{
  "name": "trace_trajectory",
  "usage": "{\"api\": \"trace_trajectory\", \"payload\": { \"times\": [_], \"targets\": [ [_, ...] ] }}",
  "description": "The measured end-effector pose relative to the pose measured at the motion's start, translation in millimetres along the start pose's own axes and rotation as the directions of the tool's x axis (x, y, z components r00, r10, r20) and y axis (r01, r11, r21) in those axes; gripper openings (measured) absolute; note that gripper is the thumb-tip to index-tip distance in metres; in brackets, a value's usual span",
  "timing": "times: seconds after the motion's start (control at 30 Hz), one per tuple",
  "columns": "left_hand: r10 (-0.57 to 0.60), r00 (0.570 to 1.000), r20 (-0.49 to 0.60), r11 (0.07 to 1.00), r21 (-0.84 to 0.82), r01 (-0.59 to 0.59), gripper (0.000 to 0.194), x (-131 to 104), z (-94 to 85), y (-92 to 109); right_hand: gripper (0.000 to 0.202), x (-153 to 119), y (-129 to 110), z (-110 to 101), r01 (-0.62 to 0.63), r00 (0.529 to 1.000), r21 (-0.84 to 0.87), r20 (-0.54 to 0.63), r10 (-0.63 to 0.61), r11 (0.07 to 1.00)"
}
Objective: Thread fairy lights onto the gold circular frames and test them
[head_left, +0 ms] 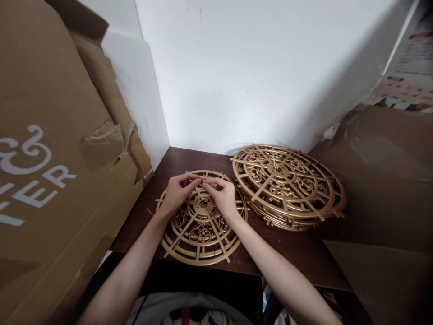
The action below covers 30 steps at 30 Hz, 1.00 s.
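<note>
A round gold openwork metal frame (pixel 202 258), with spokes, scrolls and a central ring, lies flat in front of me. My left hand (pixel 179 192) is over its far left part, thumb and fingers pinched together. Something small and red (pixel 186 182) shows between those fingers, too small to name. Close beside it, my right hand (pixel 223 195) is also closed in a pinch, its fingertips nearly meeting the left ones above the frame. Whatever the right fingertips hold is hidden. A thin yellow strand (pixel 244 205) stands out at the frame's right edge.
To the right, a stack of similar gold frames (pixel 287 180) rests on the dark brown tabletop (pixel 267 243). A large cardboard box (pixel 57 113) stands at the left, and more cardboard (pixel 382 180) at the right. A white wall (pixel 237 81) rises behind.
</note>
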<state>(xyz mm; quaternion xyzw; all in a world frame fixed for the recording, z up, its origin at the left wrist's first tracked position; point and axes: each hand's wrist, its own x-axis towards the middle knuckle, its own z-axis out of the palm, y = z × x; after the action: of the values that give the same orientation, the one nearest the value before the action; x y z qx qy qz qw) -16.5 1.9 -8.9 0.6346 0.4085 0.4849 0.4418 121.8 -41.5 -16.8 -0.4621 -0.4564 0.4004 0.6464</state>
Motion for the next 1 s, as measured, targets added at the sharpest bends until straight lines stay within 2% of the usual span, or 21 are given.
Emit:
{"api": "trace_trajectory", "payload": {
  "times": [0.13, 0.27, 0.4, 0.53, 0.73, 0.83, 1.0],
  "targets": [
    [-0.013, 1.000, 0.014, 0.999, -0.044, 0.014, 0.028, 0.7, 0.0, -1.5, 0.011, 1.5, 1.4, -4.3, 0.022, 1.000, -0.153, -0.002, -0.022, 0.988],
    [-0.033, 0.999, -0.002, 0.998, -0.060, 0.033, 0.029, 1.0, 0.0, -1.9, 0.008, 1.5, 1.1, -8.0, 0.161, 0.986, -0.342, 0.020, -0.164, 0.926],
    [-0.039, 0.999, 0.015, 0.998, -0.054, 0.039, 0.030, 1.7, -0.2, -2.6, 0.008, 0.9, 0.1, -8.4, 0.223, 0.971, -0.462, 0.029, -0.236, 0.859],
    [-0.038, 0.999, 0.005, 0.997, -0.066, 0.039, 0.031, 1.1, -0.3, -2.3, 0.010, -0.7, -1.2, -7.8, 0.264, 0.962, -0.477, 0.061, -0.268, 0.838],
    [0.006, 0.999, 0.050, 1.000, -0.025, -0.005, 0.028, 0.6, -0.3, -0.2, 0.012, -2.7, -5.1, -6.4, 0.248, 0.967, -0.479, 0.069, -0.246, 0.842],
    [0.033, 0.999, 0.036, 0.999, -0.015, -0.033, 0.028, 1.3, -0.9, -0.5, 0.012, -2.1, -4.0, -5.9, 0.256, 0.966, -0.454, 0.088, -0.243, 0.853],
    [0.047, 0.998, 0.039, 0.999, 0.006, -0.048, 0.026, 1.8, -1.2, 0.5, 0.017, 1.8, 2.5, -5.7, 0.108, 0.994, -0.317, 0.049, -0.098, 0.942]
  ]
}}
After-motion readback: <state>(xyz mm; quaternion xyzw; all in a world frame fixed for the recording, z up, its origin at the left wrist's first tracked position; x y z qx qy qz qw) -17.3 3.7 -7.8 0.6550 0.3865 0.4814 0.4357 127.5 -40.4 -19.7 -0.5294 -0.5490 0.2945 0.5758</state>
